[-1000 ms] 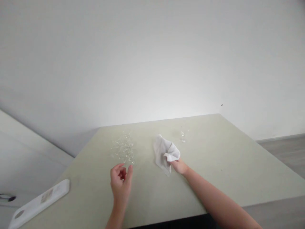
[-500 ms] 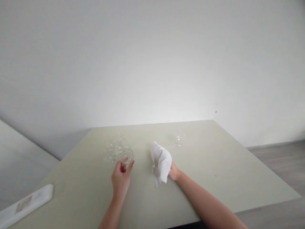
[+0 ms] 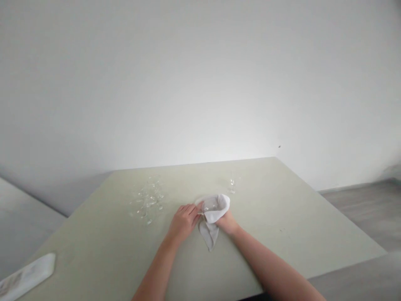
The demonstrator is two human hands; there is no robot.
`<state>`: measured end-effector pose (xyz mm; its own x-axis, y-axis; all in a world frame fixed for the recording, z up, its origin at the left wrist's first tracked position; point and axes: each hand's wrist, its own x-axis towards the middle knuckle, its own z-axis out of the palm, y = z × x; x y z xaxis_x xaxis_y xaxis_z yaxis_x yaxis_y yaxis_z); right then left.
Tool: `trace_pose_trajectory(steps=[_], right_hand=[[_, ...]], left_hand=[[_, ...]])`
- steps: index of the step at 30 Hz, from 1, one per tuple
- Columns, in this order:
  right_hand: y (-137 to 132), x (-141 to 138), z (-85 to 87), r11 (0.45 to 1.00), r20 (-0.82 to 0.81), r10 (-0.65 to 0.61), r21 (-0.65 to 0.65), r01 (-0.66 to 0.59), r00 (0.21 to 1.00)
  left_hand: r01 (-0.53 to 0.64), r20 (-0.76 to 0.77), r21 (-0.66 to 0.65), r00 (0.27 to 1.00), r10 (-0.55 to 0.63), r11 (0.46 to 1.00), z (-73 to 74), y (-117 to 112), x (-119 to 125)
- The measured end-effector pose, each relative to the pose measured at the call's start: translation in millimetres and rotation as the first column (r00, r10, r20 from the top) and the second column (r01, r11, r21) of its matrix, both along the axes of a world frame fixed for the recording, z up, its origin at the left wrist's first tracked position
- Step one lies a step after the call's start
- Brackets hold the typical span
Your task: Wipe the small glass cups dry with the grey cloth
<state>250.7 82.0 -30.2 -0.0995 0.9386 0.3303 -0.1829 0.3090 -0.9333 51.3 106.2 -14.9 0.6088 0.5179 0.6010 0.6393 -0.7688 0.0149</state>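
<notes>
Glass near table centre, pinched by left hand, cupped in cloth by closed right hand. Risk: slipping, cracking under squeeze; knocking glasses left.

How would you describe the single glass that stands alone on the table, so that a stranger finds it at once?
Start at the pale green table and go toward its far edge by the wall. The lone glass stands upright just beyond the white cloth held in the right hand. Unlike the cluster of glasses at the left, it has no neighbours.
</notes>
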Motion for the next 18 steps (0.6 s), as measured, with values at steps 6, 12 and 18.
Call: trace_pose_trajectory(steps=[6,12,18], right_hand=[[3.1,-5.3,-9.7,0.955,-0.165,-0.078,-0.295,0.026,0.983],[0.4,-11.6,-17.0,0.953,-0.137,0.022,-0.297,-0.063,0.99],[0.6,-12.9,-11.4,0.86,-0.329,-0.109,-0.504,-0.077,0.938]], left_hand=[[0.142,0.41,-0.254,0.912,-0.027,0.957,2.3,-16.0,-10.9],[0.243,0.727,-0.491,0.643,0.24,0.837,0.6,-21.1,-2.5],[0.349,0.79,-0.448,0.585,0.182,0.823,-4.5,-19.2,-3.8]])
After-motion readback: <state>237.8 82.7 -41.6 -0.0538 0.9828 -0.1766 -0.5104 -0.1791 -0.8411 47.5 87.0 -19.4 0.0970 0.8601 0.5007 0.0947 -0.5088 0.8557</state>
